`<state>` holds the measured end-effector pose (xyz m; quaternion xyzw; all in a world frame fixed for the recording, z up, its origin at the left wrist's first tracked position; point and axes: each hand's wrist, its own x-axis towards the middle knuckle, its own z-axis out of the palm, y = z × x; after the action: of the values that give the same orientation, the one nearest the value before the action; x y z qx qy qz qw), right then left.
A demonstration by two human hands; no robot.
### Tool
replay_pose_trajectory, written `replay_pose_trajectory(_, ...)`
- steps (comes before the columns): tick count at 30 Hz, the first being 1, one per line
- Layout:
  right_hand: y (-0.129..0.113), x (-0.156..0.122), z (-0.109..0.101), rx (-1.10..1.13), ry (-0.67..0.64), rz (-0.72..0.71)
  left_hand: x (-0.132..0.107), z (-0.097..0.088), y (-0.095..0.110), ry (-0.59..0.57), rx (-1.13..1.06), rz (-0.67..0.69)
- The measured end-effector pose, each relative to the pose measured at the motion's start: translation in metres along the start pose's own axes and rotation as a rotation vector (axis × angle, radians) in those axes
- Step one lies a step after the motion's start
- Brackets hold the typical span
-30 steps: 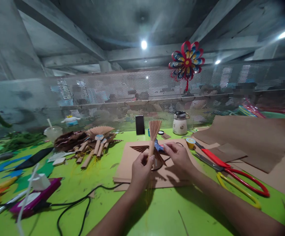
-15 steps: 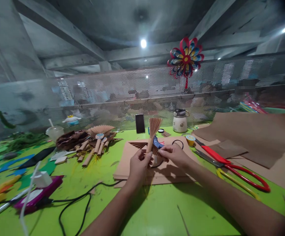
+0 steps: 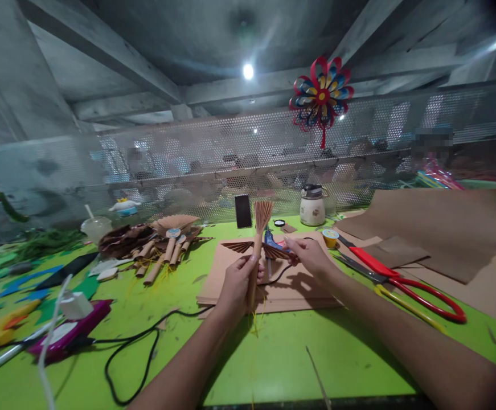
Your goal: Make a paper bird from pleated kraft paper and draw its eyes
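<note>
My left hand (image 3: 240, 279) is closed around the rolled brown tube of a paper craft (image 3: 258, 245), which stands nearly upright over the paper stack. A pleated fan spreads at the tube's top, and a pleated wing sticks out on each side. Yellow strands hang from its lower end. The fingertips of my right hand (image 3: 305, 253) pinch the outer end of the right pleated wing (image 3: 278, 252). Behind the craft, partly hidden, is a blue tool (image 3: 269, 236) that looks like a glue gun. Underneath lies a stack of brown paper (image 3: 217, 287).
Red-handled scissors (image 3: 422, 296) and large brown sheets (image 3: 435, 228) lie on the right. Several similar paper crafts (image 3: 171, 250) are piled on the left, near a purple power strip (image 3: 70, 336) with a black cord (image 3: 145, 336). A phone (image 3: 243, 210) and a bottle (image 3: 312, 206) stand at the back.
The craft has turned more upright, showing more of its tube and hanging yellow strands. My right hand has shifted slightly right and up, with the right wing now spread outward.
</note>
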<state>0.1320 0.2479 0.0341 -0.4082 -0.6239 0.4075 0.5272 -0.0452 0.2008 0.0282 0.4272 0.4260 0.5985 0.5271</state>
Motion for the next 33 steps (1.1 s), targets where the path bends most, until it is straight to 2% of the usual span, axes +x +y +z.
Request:
replay_pose_trajectory(9,-0.002,-0.009,0.008,-0.101,-0.151,-0.179,-0.003,0.003,0.003,-0.017,-0.046,-0.039)
replay_pose_trajectory(13,-0.005,-0.013,0.010,-0.292,-0.123,-0.335,-0.003,0.003,0.003,-0.040,-0.052,-0.055)
replay_pose_trajectory(17,-0.008,-0.018,0.013,-0.387,-0.064,-0.421,-0.004,0.004,0.002,-0.060,-0.051,-0.064)
replay_pose_trajectory(24,-0.016,-0.021,0.016,-0.356,-0.014,-0.403,-0.001,0.003,-0.001,-0.065,-0.071,-0.077)
replay_pose_trajectory(30,-0.017,-0.022,0.019,-0.309,-0.027,-0.268,-0.004,0.001,-0.001,-0.110,-0.086,-0.088)
replay_pose_trajectory(33,-0.015,-0.023,0.021,-0.302,-0.006,-0.261,-0.005,0.002,0.000,-0.118,-0.090,-0.098)
